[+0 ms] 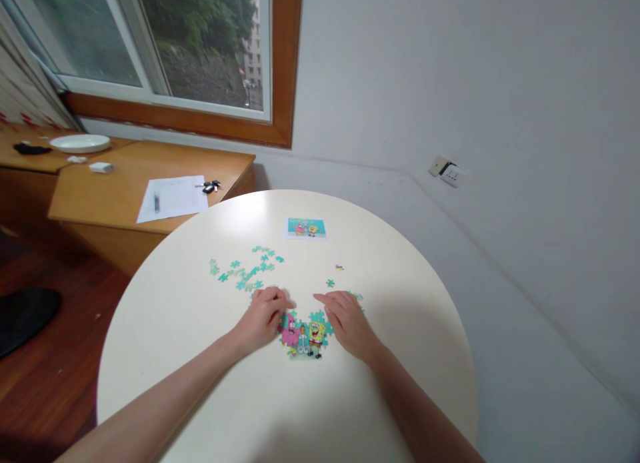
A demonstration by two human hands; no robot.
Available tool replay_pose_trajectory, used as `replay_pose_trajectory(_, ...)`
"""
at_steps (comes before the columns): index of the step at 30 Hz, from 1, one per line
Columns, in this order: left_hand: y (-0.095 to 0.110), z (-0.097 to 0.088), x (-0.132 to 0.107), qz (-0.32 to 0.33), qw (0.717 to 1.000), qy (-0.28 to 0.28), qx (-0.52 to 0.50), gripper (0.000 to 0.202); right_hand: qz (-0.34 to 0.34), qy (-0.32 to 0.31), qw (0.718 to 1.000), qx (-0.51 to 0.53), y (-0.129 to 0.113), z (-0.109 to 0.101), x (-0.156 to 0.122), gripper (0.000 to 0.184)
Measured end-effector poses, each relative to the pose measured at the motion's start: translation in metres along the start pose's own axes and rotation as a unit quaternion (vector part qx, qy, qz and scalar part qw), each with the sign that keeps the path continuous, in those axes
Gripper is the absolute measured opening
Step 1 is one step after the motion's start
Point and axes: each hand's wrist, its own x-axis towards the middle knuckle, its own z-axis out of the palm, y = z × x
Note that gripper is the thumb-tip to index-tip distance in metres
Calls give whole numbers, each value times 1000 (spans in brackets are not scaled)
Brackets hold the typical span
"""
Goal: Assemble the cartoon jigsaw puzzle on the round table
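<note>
A partly assembled jigsaw puzzle (303,339) lies on the round white table (200,383) in front of me. It shows a pink starfish character and a yellow sponge character, with a jagged upper edge. My left hand (265,313) rests at the puzzle's upper left, its fingers bent but apart and the index finger pointing right. At the upper right, my right hand (347,319) lies palm down, index finger stretched out to the left. I see no piece held in either hand. Loose teal puzzle pieces (254,271) are spread beyond my left hand.
A reference picture card (306,229) lies toward the table's far side. One teal piece (331,283) and a small dark-and-yellow piece (339,267) lie beyond my right hand. A wooden desk (120,163) bears a paper sheet (175,197), keys (210,187) and a white plate (80,143).
</note>
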Motion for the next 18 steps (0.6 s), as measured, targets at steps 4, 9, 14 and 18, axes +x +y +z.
replay_pose_trajectory(4,-1,1,1,6,1000,-11,15,42,5,-3,1000,-9,0,1,1,35)
replay_pose_trajectory(9,0,0,1,6,1000,-10,23,42,11,4,1000,-6,0,2,2,34)
replay_pose_trajectory(14,-1,0,0,8,1000,-8,20,43,19,10,1000,-9,1,3,1,33)
replay_pose_trajectory(18,-3,1,0,10,1000,-12,23,43,22,11,1000,-10,2,4,1,32)
